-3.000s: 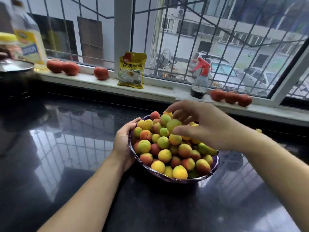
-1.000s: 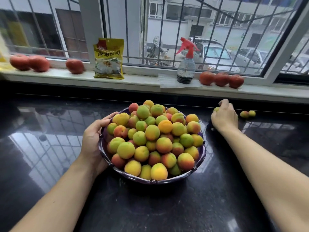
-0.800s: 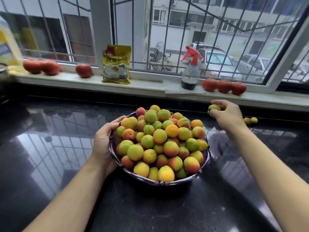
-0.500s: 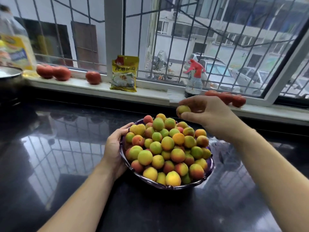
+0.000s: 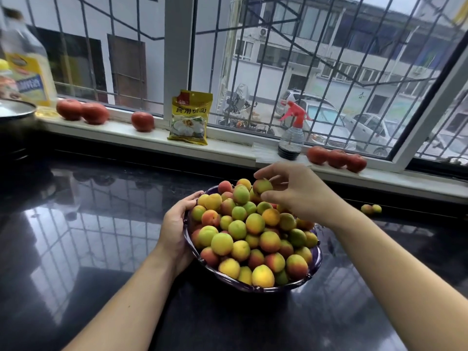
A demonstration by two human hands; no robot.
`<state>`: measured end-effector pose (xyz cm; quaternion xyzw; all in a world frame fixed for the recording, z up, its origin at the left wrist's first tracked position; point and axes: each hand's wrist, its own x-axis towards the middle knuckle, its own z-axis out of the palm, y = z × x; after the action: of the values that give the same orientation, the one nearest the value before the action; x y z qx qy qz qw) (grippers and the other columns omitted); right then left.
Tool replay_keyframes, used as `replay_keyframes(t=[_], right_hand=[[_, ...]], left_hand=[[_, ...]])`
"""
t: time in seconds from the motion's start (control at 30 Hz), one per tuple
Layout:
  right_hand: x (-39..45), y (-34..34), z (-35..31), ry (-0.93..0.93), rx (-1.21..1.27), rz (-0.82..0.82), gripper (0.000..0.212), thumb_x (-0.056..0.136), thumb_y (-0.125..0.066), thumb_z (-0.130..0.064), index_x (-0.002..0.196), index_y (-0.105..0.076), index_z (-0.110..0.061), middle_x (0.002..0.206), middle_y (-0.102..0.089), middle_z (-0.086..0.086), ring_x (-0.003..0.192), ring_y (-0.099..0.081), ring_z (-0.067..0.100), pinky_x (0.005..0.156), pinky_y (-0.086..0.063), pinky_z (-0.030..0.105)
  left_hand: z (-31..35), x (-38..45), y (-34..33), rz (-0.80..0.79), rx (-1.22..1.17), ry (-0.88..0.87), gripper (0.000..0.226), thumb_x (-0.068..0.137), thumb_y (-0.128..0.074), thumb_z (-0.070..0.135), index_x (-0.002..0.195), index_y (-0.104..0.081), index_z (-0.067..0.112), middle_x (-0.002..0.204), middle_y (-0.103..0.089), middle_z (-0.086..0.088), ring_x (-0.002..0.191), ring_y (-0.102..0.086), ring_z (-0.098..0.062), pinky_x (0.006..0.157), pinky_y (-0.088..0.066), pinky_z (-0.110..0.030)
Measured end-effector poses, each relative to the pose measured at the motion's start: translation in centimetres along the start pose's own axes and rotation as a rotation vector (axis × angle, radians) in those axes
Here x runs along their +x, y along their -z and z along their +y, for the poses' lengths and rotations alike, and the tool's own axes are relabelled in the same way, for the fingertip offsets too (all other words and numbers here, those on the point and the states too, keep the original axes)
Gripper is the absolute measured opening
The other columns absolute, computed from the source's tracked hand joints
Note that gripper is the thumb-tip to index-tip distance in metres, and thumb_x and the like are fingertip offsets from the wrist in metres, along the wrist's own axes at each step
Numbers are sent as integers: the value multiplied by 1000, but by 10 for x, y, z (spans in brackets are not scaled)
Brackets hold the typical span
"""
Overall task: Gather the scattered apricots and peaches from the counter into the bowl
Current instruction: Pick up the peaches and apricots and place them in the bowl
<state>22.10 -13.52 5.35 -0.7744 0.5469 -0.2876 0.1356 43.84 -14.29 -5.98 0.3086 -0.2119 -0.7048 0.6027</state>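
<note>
A purple bowl [image 5: 314, 272] heaped with yellow, green and red apricots and peaches stands on the black counter. My left hand [image 5: 177, 224] grips the bowl's left rim. Over the back of the heap, my right hand [image 5: 291, 191] pinches one apricot [image 5: 262, 186] between thumb and fingertips, touching the top of the pile. Two loose fruits [image 5: 371, 209] lie on the counter to the right, by the back wall.
On the white window sill [image 5: 228, 145] sit tomatoes [image 5: 336, 158], more tomatoes [image 5: 81, 112], a yellow food packet [image 5: 190, 117] and a red-capped spray bottle [image 5: 291, 138]. A pot with lid [image 5: 15, 115] and an oil bottle [image 5: 27, 69] stand far left.
My right hand picked an apricot from the counter on the right, carried it left and lowered it onto the back of the heap. The left hand kept hold of the rim.
</note>
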Motion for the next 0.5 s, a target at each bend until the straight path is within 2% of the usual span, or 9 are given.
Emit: replay_keyframes(t=[0.07, 0.13, 0.2, 0.37, 0.5], right_hand=[[2, -3, -1, 19, -107, 6, 37, 82, -80, -19, 116, -73, -29, 99, -68, -12, 93, -63, 5, 89, -54, 34], [4, -5, -2, 21, -208, 0, 38, 83, -79, -24, 120, -73, -30, 94, -59, -13, 88, -56, 6, 82, -45, 28], [6, -7, -5, 17, -296, -26, 41, 85, -78, -27, 125, -71, -31, 92, -53, -15, 89, -51, 9, 81, -36, 26], [7, -9, -14, 4, -312, -36, 51, 86, -77, -25, 136, -63, -28, 106, -58, -12, 95, -50, 5, 83, -34, 20], [6, -11, -10, -18, -280, -29, 46, 85, -77, -26, 130, -67, -29, 98, -53, -15, 91, -50, 5, 73, -35, 16]], left_hand=[[0, 1, 1, 13, -4, 0, 37, 102, -46, 17, 132, -64, 5, 129, -71, -25, 114, -70, -42, 109, -51, -60], [0, 1, 2, 21, -7, 1, 41, 102, -47, 18, 138, -62, 3, 132, -70, -26, 121, -68, -45, 109, -51, -61], [0, 1, 1, 28, 2, 2, 43, 102, -46, 18, 139, -61, 3, 133, -69, -27, 120, -69, -44, 108, -51, -61], [0, 2, 2, 32, 8, 3, 45, 102, -47, 19, 142, -59, 2, 135, -68, -27, 128, -64, -47, 110, -50, -62], [0, 1, 0, 14, 10, 4, 43, 101, -47, 18, 139, -61, 2, 136, -68, -27, 123, -68, -45, 108, -52, -59]])
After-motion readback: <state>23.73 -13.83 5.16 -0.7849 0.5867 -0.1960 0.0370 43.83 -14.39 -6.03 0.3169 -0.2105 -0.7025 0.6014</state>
